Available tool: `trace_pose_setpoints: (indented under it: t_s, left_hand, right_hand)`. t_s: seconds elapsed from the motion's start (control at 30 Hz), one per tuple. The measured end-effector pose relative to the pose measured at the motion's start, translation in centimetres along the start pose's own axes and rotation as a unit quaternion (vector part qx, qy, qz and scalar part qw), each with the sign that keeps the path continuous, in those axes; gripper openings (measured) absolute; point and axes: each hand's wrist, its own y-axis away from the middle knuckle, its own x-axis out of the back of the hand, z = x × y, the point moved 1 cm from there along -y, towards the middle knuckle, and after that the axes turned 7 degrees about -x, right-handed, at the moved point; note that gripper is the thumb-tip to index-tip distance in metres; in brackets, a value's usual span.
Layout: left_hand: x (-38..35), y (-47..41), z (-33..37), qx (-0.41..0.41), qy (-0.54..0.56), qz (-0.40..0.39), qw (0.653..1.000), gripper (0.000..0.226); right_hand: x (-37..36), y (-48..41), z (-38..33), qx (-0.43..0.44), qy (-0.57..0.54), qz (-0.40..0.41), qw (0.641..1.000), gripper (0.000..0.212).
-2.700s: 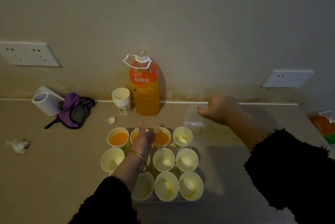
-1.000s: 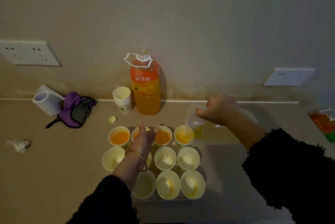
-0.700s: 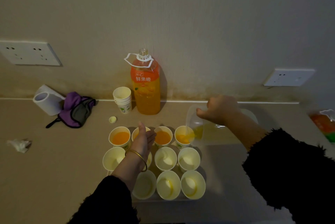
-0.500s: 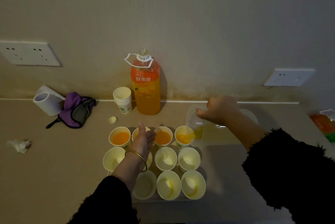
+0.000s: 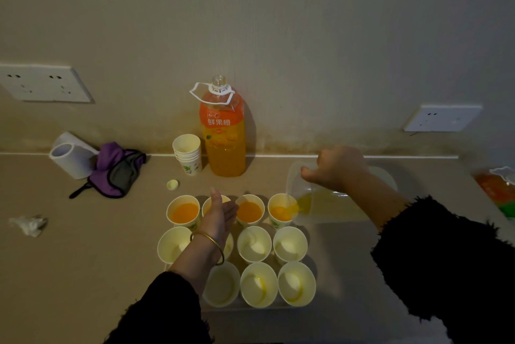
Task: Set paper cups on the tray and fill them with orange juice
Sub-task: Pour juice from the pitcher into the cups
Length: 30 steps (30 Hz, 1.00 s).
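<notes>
Head view: gripping the tilted jug (image 5: pixel 328 207) with the right hand (image 5: pixel 337 168), pouring into the far-right cup (image 5: pixel 280 211); holding the left hand (image 5: pixel 220 215) straight-fingered among the filled cups (image 5: pixel 250 211). Probably best: keep the stream centred, level off before the rim.

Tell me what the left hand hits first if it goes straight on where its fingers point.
Probably the orange juice bottle: the left hand, fingers straight, is over the far row of cups and points toward it. Depth is unclear, but nothing else shows between.

Left hand (image 5: pixel 218 215) flat, fingers straight — right hand (image 5: pixel 337 168) curled tight.
</notes>
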Motion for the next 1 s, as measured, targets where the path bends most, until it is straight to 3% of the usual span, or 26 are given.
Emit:
trace_pose_setpoints:
  t_s: [1.0]
  left_hand:
    - [-0.13, -0.32, 0.13, -0.006, 0.001, 0.002, 1.0, 0.077]
  right_hand:
    - [0.41, 0.05, -0.41, 0.012, 0.014, -0.006, 1.0, 0.057]
